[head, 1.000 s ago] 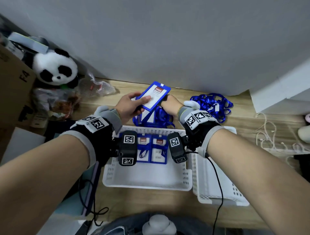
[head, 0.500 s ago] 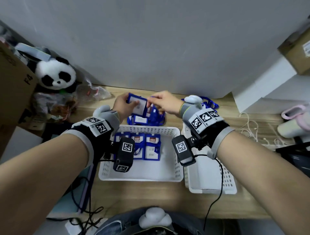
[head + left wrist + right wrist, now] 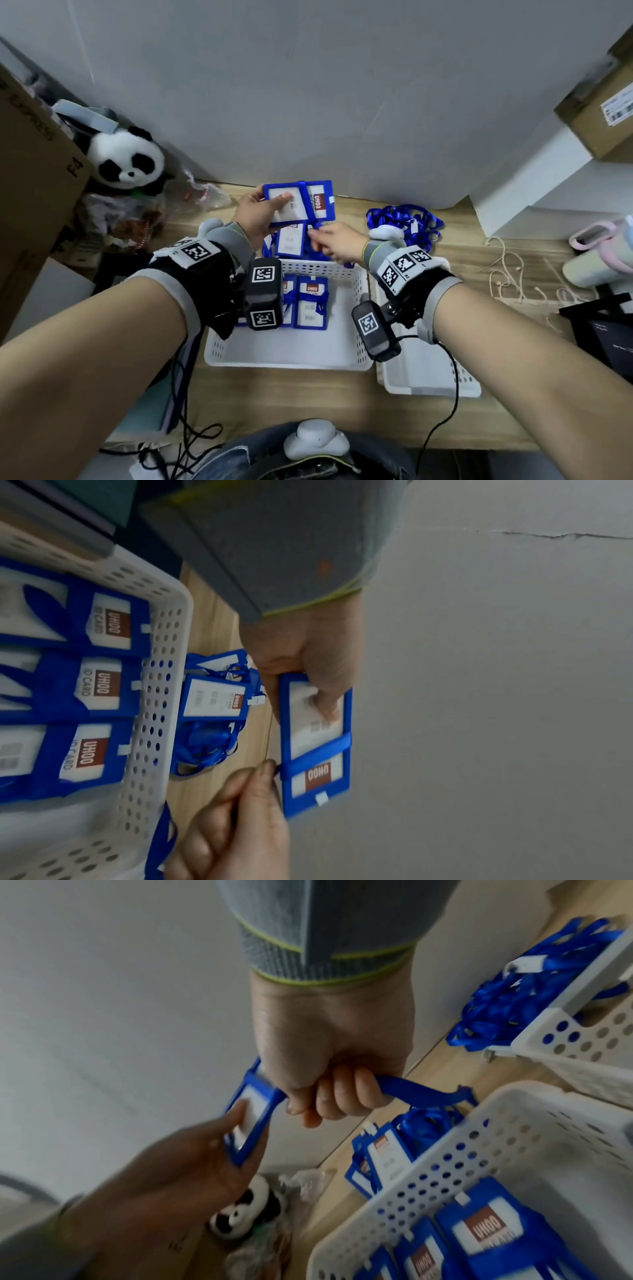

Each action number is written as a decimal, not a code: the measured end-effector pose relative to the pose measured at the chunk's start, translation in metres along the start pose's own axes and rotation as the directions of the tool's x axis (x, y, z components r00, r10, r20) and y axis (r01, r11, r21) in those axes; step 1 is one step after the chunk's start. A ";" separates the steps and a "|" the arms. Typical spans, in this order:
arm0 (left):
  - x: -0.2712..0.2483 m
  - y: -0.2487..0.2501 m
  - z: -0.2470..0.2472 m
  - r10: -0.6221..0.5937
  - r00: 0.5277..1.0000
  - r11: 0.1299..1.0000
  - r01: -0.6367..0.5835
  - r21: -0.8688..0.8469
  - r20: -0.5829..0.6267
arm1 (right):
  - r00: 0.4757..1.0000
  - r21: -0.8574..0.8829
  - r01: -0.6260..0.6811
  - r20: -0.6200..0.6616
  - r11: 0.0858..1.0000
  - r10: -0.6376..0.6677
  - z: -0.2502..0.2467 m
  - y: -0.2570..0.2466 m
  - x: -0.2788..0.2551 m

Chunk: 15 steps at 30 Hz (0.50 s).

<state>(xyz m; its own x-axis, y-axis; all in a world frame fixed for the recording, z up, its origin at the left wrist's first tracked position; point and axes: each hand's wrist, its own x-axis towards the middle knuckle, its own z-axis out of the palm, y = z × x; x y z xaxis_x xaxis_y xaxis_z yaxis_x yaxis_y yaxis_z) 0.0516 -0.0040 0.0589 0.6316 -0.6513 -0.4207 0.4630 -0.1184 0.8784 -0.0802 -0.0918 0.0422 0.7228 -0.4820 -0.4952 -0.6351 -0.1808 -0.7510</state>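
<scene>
My left hand holds a blue ID badge holder lying sideways above the table, thumb pressed on its clear face. A blue lanyard strap crosses the holder's front. My right hand sits just below and to the right of the holder, its fingers curled round the lanyard strap, which trails down toward a heap of more badge holders on the table.
A white perforated basket in front of me holds several blue badge holders. A second white basket stands to its right. Loose blue lanyards lie behind it. A panda toy and cardboard box sit left.
The left hand has lifted the badge holder and turned it sideways. The right hand has dropped from beside the holder to below it, with the strap in its fingers.
</scene>
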 end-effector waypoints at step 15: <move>-0.019 0.007 -0.005 -0.155 0.916 0.933 0.013 0.359 0.369 | 0.969 0.046 0.169 -0.189 0.984 -0.158 -0.041 -0.022 0.002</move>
<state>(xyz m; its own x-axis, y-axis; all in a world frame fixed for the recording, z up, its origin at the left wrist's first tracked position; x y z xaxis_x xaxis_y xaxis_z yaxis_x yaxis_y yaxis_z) 0.0462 0.0115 0.0715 0.2775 -0.8552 -0.4378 0.2166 -0.3883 0.8957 -0.0757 -0.1243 0.0756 0.7492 -0.6008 -0.2787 -0.4901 -0.2199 -0.8435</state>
